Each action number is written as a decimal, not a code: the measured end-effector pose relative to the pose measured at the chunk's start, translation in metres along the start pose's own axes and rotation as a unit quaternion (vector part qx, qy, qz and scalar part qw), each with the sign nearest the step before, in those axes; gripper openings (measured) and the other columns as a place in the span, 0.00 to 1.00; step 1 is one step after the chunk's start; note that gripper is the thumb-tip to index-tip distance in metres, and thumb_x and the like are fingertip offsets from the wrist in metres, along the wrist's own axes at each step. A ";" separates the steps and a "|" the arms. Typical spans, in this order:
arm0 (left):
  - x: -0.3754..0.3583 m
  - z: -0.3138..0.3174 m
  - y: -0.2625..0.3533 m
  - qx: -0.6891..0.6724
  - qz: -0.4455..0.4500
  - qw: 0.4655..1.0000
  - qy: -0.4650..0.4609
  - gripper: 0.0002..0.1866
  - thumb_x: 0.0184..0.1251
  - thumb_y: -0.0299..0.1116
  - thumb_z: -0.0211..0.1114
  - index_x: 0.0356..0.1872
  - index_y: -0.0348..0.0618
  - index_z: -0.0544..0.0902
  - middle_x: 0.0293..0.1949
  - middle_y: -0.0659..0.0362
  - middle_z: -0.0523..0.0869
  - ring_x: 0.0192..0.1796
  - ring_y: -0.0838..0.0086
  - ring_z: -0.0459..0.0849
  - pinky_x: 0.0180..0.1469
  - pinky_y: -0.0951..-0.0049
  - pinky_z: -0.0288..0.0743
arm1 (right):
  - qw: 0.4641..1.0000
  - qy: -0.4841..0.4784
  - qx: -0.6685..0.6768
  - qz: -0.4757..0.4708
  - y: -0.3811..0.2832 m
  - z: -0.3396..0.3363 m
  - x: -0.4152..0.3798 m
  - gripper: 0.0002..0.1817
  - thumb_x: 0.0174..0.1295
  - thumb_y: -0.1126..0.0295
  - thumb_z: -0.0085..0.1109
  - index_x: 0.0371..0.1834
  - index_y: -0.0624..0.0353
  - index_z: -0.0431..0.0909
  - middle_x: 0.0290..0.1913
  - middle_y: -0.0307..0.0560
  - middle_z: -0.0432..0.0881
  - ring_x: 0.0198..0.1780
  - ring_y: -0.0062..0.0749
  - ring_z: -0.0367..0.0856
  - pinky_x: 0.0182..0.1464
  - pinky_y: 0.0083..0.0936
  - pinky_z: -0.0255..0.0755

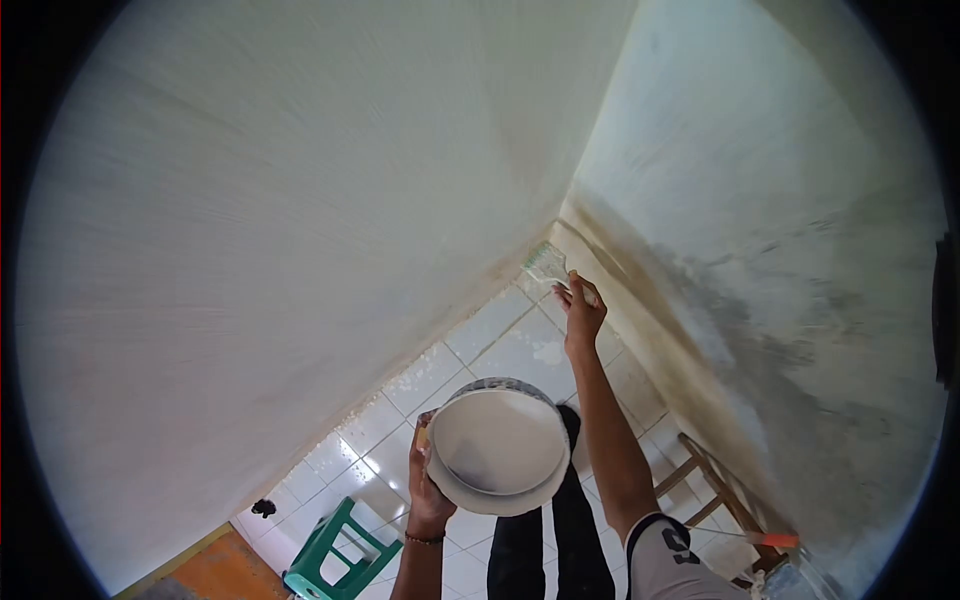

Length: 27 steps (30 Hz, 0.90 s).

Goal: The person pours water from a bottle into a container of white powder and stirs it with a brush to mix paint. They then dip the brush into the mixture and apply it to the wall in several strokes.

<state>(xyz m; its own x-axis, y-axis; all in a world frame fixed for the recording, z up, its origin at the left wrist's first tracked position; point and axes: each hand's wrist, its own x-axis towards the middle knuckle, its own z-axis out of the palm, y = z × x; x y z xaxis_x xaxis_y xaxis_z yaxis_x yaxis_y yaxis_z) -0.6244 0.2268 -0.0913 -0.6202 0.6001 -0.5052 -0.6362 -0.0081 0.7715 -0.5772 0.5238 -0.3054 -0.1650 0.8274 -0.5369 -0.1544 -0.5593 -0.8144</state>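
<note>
Hold the tub (497,504) level, left fingers (418,462) curled round its side, and steer the brush (546,262), right fingers (577,287) closed on its handle, lightly near the far corner (562,217).

The left wall (300,220) and the right wall (800,180) meet in a corner, leaving only a narrowing wedge around the brush (546,264) and the right hand (582,308). Between that hand and the pot (500,503), a gap above the tiled floor (495,345) would let a hand through. The pot, in the left hand (425,490), blocks the way straight down, with the legs (575,520) below. A strip of tiles runs between pot and left wall; a green stool (322,540) obstructs its near end. Beyond the right arm (615,430), a wooden frame (728,495) narrows the passage beside the right wall.
</note>
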 end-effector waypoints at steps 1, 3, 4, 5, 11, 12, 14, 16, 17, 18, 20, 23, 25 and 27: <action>0.009 -0.004 -0.010 0.018 -0.003 1.000 -0.003 0.33 0.84 0.52 0.46 0.76 0.36 0.58 0.69 0.49 0.72 0.70 0.61 0.74 0.70 0.58 0.74 | 0.999 0.032 0.007 0.000 0.042 -0.011 0.027 0.20 0.69 0.61 0.70 0.57 0.62 0.83 0.43 0.43 0.88 0.43 0.35 0.91 0.49 0.26 0.85; 0.011 -0.006 -0.037 0.007 -0.012 0.998 0.060 0.34 0.83 0.53 0.47 0.74 0.34 0.59 0.68 0.48 0.72 0.69 0.61 0.75 0.70 0.59 0.73 | 0.997 0.062 0.007 0.046 0.107 -0.026 0.062 0.17 0.71 0.63 0.67 0.56 0.61 0.84 0.46 0.47 0.87 0.43 0.35 0.90 0.50 0.28 0.86; 0.013 -0.007 -0.049 0.003 -0.013 0.996 0.087 0.35 0.83 0.54 0.48 0.74 0.33 0.59 0.68 0.48 0.73 0.68 0.61 0.75 0.69 0.60 0.73 | 0.995 0.076 0.010 0.065 0.127 -0.028 0.074 0.16 0.72 0.64 0.65 0.56 0.61 0.84 0.48 0.49 0.86 0.43 0.35 0.90 0.50 0.29 0.87; 0.016 -0.008 -0.047 -0.011 -0.017 0.996 0.092 0.35 0.82 0.53 0.49 0.74 0.33 0.59 0.67 0.48 0.73 0.68 0.61 0.75 0.69 0.60 0.73 | 0.996 0.061 -0.034 0.061 0.141 -0.024 0.082 0.19 0.72 0.64 0.64 0.60 0.64 0.82 0.49 0.49 0.86 0.45 0.36 0.89 0.49 0.28 0.87; 0.003 -0.018 -0.097 0.025 -0.011 0.991 0.128 0.34 0.80 0.50 0.51 0.73 0.32 0.60 0.65 0.47 0.73 0.67 0.62 0.76 0.68 0.62 0.72 | 0.999 0.048 0.002 -0.025 0.188 -0.017 0.120 0.21 0.72 0.62 0.65 0.60 0.67 0.80 0.49 0.48 0.86 0.46 0.33 0.89 0.51 0.26 0.84; 0.005 -0.022 -0.099 0.028 -0.017 0.990 0.134 0.34 0.80 0.50 0.51 0.73 0.33 0.60 0.65 0.47 0.74 0.67 0.62 0.76 0.68 0.62 0.72 | 0.998 0.047 0.002 -0.032 0.179 -0.015 0.125 0.21 0.71 0.61 0.66 0.60 0.65 0.80 0.49 0.47 0.86 0.47 0.34 0.89 0.52 0.28 0.84; 0.006 -0.022 -0.095 0.038 -0.024 0.990 0.136 0.33 0.80 0.51 0.51 0.72 0.33 0.60 0.64 0.48 0.74 0.66 0.62 0.76 0.68 0.62 0.73 | 0.999 0.034 -0.003 -0.026 0.143 -0.013 0.120 0.20 0.71 0.61 0.67 0.58 0.63 0.80 0.48 0.47 0.86 0.47 0.36 0.89 0.53 0.29 0.84; 0.004 -0.019 -0.082 0.049 -0.025 0.990 0.126 0.33 0.80 0.52 0.51 0.70 0.33 0.62 0.63 0.49 0.75 0.65 0.63 0.77 0.67 0.63 0.74 | 1.000 0.009 -0.011 0.006 0.090 -0.004 0.097 0.19 0.70 0.62 0.67 0.56 0.64 0.81 0.48 0.49 0.87 0.46 0.36 0.89 0.53 0.28 0.84; 0.004 -0.018 -0.076 0.050 -0.023 0.991 0.119 0.32 0.81 0.53 0.51 0.69 0.34 0.62 0.62 0.49 0.75 0.65 0.63 0.77 0.67 0.63 0.74 | 0.999 0.008 0.027 -0.016 0.059 0.007 0.079 0.18 0.70 0.63 0.67 0.53 0.68 0.82 0.49 0.52 0.86 0.46 0.37 0.90 0.53 0.28 0.84; 0.002 -0.019 -0.071 0.043 -0.021 0.993 0.112 0.32 0.81 0.53 0.51 0.68 0.34 0.63 0.61 0.50 0.75 0.65 0.64 0.77 0.66 0.63 0.74 | 0.999 0.000 0.027 -0.019 0.026 0.017 0.060 0.17 0.70 0.64 0.66 0.52 0.69 0.82 0.48 0.51 0.86 0.46 0.37 0.90 0.53 0.28 0.84; -0.006 -0.009 -0.055 0.023 -0.015 0.995 0.100 0.31 0.81 0.54 0.52 0.67 0.36 0.64 0.60 0.51 0.76 0.64 0.65 0.78 0.66 0.64 0.75 | 0.999 -0.015 0.035 -0.029 -0.040 0.033 0.022 0.17 0.71 0.65 0.63 0.51 0.70 0.82 0.46 0.48 0.86 0.45 0.35 0.89 0.54 0.27 0.83; -0.016 0.010 -0.030 -0.009 -0.011 0.996 0.084 0.32 0.79 0.56 0.54 0.66 0.37 0.65 0.59 0.53 0.76 0.64 0.67 0.78 0.67 0.64 0.75 | 0.995 -0.052 0.049 -0.075 -0.124 0.045 -0.030 0.21 0.72 0.63 0.62 0.56 0.73 0.80 0.53 0.55 0.85 0.48 0.42 0.90 0.56 0.31 0.83; -0.027 0.018 -0.016 -0.017 -0.010 0.997 0.074 0.33 0.78 0.57 0.56 0.66 0.38 0.65 0.58 0.54 0.76 0.64 0.67 0.77 0.67 0.64 0.75 | 0.988 -0.084 0.068 -0.108 -0.169 0.047 -0.069 0.22 0.74 0.62 0.61 0.58 0.72 0.79 0.58 0.58 0.83 0.50 0.44 0.89 0.57 0.32 0.83; -0.041 0.021 -0.006 -0.027 -0.010 0.997 0.072 0.34 0.77 0.58 0.57 0.66 0.38 0.65 0.59 0.54 0.75 0.64 0.68 0.77 0.67 0.64 0.75 | 0.978 -0.121 0.092 -0.146 -0.201 0.047 -0.097 0.24 0.75 0.60 0.60 0.61 0.72 0.77 0.63 0.59 0.81 0.53 0.45 0.89 0.58 0.32 0.82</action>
<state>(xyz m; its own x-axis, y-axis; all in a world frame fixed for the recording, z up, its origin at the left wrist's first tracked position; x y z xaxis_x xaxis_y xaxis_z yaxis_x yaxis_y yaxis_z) -0.5855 0.2193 -0.0675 -0.6650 0.4789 -0.5730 -0.6697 -0.0430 0.7414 -0.5759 0.5541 -0.0793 -0.3095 0.9291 -0.2026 -0.3977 -0.3200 -0.8599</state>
